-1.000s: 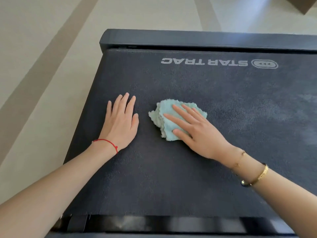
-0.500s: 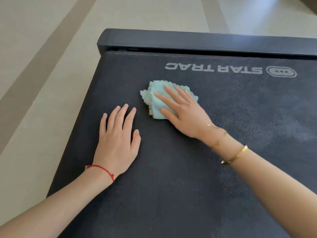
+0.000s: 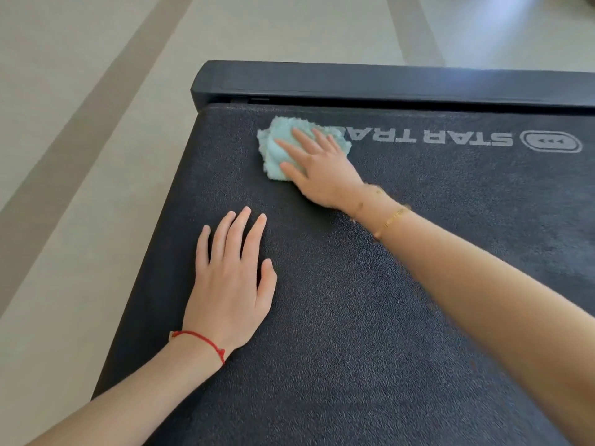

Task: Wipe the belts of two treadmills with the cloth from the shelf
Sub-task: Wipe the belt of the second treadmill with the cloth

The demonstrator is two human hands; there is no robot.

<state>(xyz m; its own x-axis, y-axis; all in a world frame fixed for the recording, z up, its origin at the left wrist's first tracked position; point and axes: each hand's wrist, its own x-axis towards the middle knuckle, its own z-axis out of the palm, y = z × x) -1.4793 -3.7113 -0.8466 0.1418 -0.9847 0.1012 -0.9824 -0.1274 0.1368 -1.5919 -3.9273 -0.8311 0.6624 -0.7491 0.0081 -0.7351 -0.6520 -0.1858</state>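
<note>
A dark textured treadmill belt [image 3: 370, 300] with white "STAR TRAC" lettering fills most of the view. A bunched light-blue cloth [image 3: 277, 146] lies near the belt's far left corner, partly over the lettering. My right hand [image 3: 317, 165] presses flat on the cloth with straight, spread fingers. Lying flat on the bare belt nearer to me is my left hand [image 3: 233, 284], fingers straight, a red string at its wrist. The two hands are apart.
A black end cap [image 3: 354, 82] of the treadmill runs across the far edge of the belt. Pale floor [image 3: 80, 156] with darker stripes lies to the left and beyond. The belt's left edge drops to the floor.
My right hand has pushed the cloth away from me toward the far edge, now reaching the lettering. My left hand has stayed flat on the belt.
</note>
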